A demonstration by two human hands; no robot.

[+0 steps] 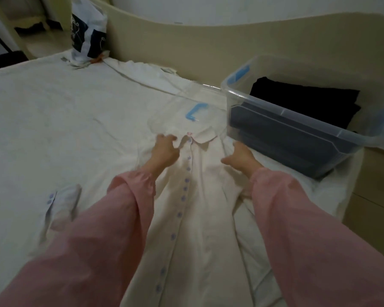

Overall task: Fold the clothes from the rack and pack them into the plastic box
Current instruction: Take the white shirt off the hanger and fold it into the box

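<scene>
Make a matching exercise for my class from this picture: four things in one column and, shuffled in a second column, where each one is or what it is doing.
Things
1. shirt
2. box
3. bag
4. left hand

Places or states
A. at the far corner of the bed, by the headboard
B. pinches fabric beside the collar
C. lies buttoned, front up, on the bed
D. at the bed's right edge, dark clothes inside

Pairs: 1-C, 2-D, 3-A, 4-B
</scene>
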